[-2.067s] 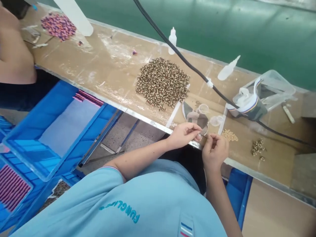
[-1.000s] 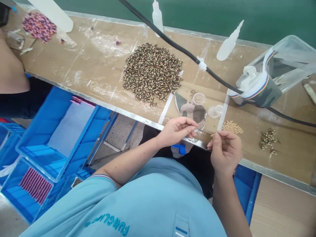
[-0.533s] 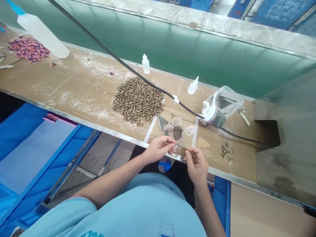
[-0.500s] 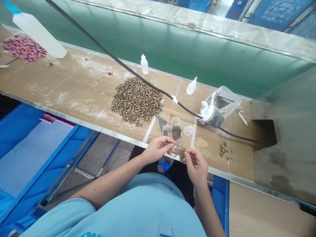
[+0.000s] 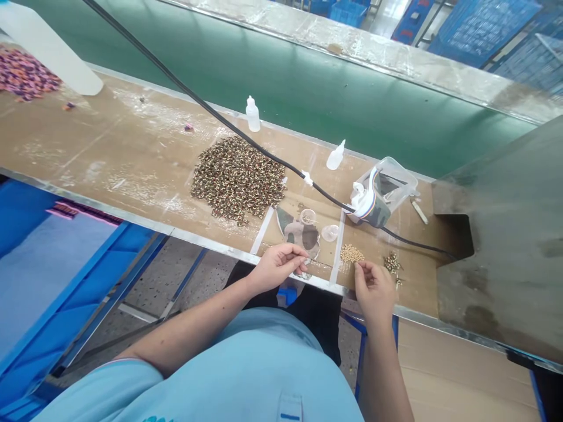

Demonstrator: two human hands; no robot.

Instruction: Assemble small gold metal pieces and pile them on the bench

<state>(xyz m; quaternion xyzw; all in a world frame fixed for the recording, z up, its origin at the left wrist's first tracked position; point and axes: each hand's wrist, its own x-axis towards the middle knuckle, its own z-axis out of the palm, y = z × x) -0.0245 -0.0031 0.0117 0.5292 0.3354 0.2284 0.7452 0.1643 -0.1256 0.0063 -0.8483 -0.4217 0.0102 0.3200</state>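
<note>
My left hand [image 5: 279, 268] rests at the bench's front edge, its thumb and fingertips pinched on a thin metal pin [image 5: 307, 258] that is barely visible. My right hand [image 5: 373, 290] is nearer the right, its fingertips together just below a small pile of beige beads [image 5: 352, 254]. Whether those fingers hold anything tiny is hidden. Beyond my left hand lies a torn camouflage-patterned sheet [image 5: 301, 235], with a small clear cup [image 5: 308, 217] and a clear lid [image 5: 329, 232] beside it. A large heap of brown-and-cream beads [image 5: 237, 180] spreads further left, and a small dark speckled heap [image 5: 391, 263] lies right.
A black cable [image 5: 264, 153] crosses the wooden bench [image 5: 132, 170] above dropper bottles [image 5: 252, 115] and a clear box [image 5: 383, 193]. A pink-purple heap [image 5: 21, 73] sits far left. A blue crate [image 5: 57, 275] stands below left, cardboard [image 5: 461, 363] below right.
My right hand has moved right, away from my left hand, to just below the beige beads. The view has drawn back and shifted, showing more of the green panel.
</note>
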